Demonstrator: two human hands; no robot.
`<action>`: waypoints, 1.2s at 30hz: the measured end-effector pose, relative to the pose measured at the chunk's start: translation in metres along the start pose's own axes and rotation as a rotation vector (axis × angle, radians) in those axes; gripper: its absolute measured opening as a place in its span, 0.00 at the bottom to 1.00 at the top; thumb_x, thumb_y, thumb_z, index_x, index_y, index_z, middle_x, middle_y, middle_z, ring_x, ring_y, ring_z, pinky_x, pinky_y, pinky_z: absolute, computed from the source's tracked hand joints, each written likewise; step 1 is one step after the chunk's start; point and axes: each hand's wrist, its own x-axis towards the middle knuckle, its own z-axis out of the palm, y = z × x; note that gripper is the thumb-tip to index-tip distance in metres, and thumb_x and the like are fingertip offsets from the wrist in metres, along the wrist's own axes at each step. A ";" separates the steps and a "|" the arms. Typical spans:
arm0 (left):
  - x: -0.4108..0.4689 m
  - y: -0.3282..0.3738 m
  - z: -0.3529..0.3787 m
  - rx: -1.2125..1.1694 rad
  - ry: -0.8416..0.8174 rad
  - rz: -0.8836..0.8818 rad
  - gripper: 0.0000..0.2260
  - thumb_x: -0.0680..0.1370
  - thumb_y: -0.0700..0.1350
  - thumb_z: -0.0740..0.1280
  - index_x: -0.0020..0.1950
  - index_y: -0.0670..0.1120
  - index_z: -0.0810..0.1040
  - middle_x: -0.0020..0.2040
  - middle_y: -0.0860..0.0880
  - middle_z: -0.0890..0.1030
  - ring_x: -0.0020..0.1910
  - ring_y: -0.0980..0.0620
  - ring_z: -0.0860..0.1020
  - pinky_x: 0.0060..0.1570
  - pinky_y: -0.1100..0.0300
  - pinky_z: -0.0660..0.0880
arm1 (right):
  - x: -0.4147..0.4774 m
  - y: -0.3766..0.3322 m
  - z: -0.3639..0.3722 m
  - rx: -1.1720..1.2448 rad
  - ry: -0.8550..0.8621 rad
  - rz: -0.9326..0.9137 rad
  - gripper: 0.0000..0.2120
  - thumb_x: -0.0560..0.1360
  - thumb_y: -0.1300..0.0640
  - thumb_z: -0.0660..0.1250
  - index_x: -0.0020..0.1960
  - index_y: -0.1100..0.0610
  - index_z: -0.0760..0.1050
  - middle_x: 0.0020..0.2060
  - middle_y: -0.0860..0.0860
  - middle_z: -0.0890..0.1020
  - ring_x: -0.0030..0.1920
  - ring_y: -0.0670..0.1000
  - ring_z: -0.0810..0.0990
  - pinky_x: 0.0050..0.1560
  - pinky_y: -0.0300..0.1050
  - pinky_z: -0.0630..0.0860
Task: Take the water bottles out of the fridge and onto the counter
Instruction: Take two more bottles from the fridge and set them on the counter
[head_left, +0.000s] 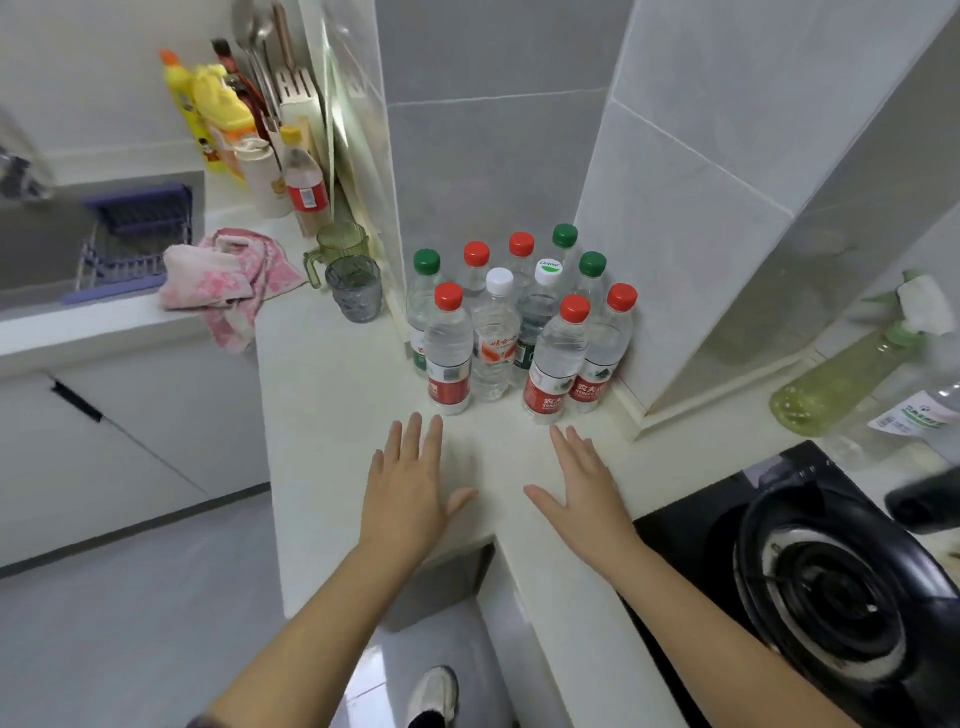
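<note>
Several clear water bottles (519, 322) with red, green and white caps stand upright in a tight cluster in the tiled corner of the white counter (332, 415). A red-capped bottle (449, 351) is at the front left of the cluster and another red-capped one (557, 361) at the front right. My left hand (410, 488) lies flat on the counter just in front of the cluster, fingers straight and spread. My right hand (582, 488) lies flat beside it, also empty. No fridge is in view.
A black gas hob (810, 571) sits at the right. Two glass cups (353, 288) and a pink cloth (228, 280) lie left of the bottles. Condiment bottles (306, 182) stand at the back left by the sink (62, 249). A yellowish bottle (831, 384) lies at far right.
</note>
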 end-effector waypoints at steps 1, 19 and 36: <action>-0.015 -0.006 -0.005 0.028 0.020 -0.027 0.42 0.77 0.69 0.57 0.80 0.48 0.45 0.81 0.44 0.48 0.79 0.41 0.48 0.75 0.46 0.54 | -0.007 -0.006 0.003 -0.066 0.001 -0.051 0.39 0.79 0.42 0.63 0.81 0.47 0.44 0.81 0.50 0.45 0.80 0.53 0.41 0.78 0.53 0.45; -0.264 -0.097 -0.067 0.031 0.280 -0.668 0.41 0.73 0.74 0.43 0.79 0.52 0.39 0.80 0.46 0.41 0.78 0.44 0.36 0.76 0.40 0.45 | -0.093 -0.194 0.097 -0.442 -0.121 -0.837 0.39 0.79 0.32 0.50 0.71 0.39 0.22 0.78 0.48 0.32 0.77 0.53 0.28 0.74 0.59 0.31; -0.593 -0.155 -0.080 0.054 0.411 -0.991 0.42 0.73 0.72 0.41 0.81 0.49 0.49 0.81 0.46 0.46 0.79 0.46 0.39 0.75 0.40 0.48 | -0.356 -0.296 0.225 -0.429 -0.230 -1.211 0.37 0.80 0.34 0.51 0.79 0.43 0.33 0.80 0.49 0.37 0.78 0.54 0.32 0.76 0.61 0.36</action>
